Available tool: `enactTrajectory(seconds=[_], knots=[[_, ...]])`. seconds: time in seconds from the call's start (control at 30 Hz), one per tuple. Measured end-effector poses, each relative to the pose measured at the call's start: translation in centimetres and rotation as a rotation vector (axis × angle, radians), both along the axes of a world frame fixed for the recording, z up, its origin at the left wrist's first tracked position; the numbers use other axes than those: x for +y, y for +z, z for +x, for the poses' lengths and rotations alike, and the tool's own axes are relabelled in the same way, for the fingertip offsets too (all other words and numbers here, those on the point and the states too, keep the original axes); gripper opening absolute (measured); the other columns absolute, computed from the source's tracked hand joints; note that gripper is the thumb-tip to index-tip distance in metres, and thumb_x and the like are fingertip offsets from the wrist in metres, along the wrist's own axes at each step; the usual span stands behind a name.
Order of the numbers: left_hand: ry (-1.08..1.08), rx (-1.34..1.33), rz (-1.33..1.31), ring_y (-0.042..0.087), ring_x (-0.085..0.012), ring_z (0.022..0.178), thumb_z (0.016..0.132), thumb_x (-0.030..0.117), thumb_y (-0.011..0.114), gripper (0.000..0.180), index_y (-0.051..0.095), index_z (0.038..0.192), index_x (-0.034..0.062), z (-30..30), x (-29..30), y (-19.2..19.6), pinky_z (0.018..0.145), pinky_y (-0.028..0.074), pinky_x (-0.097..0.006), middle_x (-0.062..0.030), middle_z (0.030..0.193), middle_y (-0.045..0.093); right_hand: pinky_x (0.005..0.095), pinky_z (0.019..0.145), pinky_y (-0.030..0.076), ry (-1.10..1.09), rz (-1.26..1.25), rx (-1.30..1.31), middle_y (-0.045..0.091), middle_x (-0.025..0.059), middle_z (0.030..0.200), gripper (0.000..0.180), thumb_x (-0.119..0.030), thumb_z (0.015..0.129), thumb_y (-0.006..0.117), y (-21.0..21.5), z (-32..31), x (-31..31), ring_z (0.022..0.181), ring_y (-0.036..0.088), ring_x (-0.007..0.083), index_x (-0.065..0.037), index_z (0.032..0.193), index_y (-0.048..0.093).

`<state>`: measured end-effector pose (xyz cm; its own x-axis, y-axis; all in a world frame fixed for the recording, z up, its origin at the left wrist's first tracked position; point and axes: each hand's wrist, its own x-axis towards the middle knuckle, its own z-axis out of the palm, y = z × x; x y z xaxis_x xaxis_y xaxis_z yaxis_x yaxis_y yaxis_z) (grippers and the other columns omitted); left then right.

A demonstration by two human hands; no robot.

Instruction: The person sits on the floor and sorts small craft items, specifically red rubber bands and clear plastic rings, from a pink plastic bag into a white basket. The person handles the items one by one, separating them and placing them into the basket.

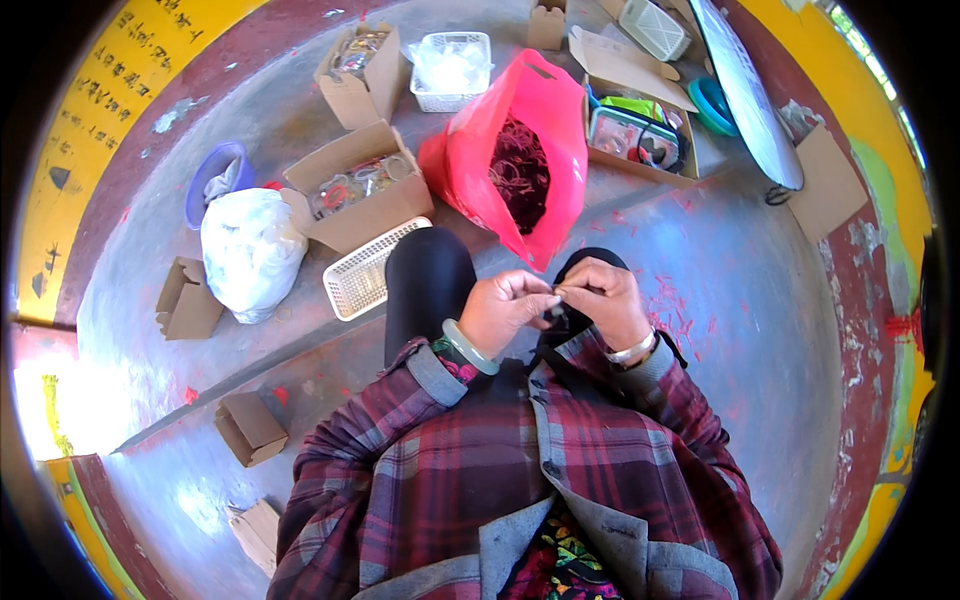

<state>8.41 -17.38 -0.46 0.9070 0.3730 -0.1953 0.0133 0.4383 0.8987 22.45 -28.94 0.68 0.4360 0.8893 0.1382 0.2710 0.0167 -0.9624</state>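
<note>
My left hand (pixel 506 308) and my right hand (pixel 604 298) meet over my knees, fingertips pinched together on a small dark item (pixel 556 310) too small to make out. A pale green bangle (pixel 468 347) circles my left wrist and a silver bracelet (pixel 632 350) my right. Just beyond my hands stands an open red plastic bag (pixel 545 125) filled with dark red thin rings (pixel 518 172). I sit on a grey concrete floor in a plaid jacket and black trousers.
A white mesh basket (pixel 362 276), a cardboard box of rings (pixel 358 187), a white tied bag (pixel 250 250) and a blue bowl (pixel 212 172) lie to the left. More boxes (pixel 640 120), baskets (pixel 452 66) and a leaning board (pixel 748 92) sit behind. Small boxes (pixel 250 427) rest near my left side.
</note>
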Motion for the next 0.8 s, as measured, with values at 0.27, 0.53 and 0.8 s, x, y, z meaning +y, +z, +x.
enactTrajectory(seconds=[0.27,0.53,0.8], knots=[[-0.019,-0.051,0.154,0.062,-0.0128,0.073,0.087,0.008,0.057,0.013,0.061,0.090,-0.0044,-1.3,0.6,0.7,0.063,0.054,-0.025,-0.0075,0.081,0.062,0.0261,0.059,0.041,0.058,0.068,-0.108,0.056,0.0066,0.071,0.004,0.004,0.072,0.062,2.8,-1.2,0.0,0.066,0.053,0.0149,0.002,0.073,0.059],[-0.016,-0.113,0.278,0.063,-0.0150,0.077,0.089,0.006,0.053,0.013,0.060,0.095,-0.0038,-3.0,1.6,1.2,0.068,0.055,-0.028,-0.0092,0.083,0.063,0.0281,0.060,0.043,0.090,0.073,-0.278,0.057,0.0096,0.073,0.006,0.002,0.074,0.063,4.2,-2.4,1.1,0.066,0.054,0.0207,0.000,0.076,0.058],[0.445,-0.057,0.294,0.062,-0.0137,0.081,0.089,0.005,0.051,0.012,0.056,0.097,-0.0023,-5.5,10.0,3.5,0.071,0.052,-0.026,-0.0063,0.089,0.063,0.0235,0.059,0.042,-0.123,-0.063,-0.108,0.058,0.0047,0.069,0.009,-0.001,0.082,0.055,0.7,0.0,2.0,0.064,0.053,0.0109,0.002,0.084,0.063]])
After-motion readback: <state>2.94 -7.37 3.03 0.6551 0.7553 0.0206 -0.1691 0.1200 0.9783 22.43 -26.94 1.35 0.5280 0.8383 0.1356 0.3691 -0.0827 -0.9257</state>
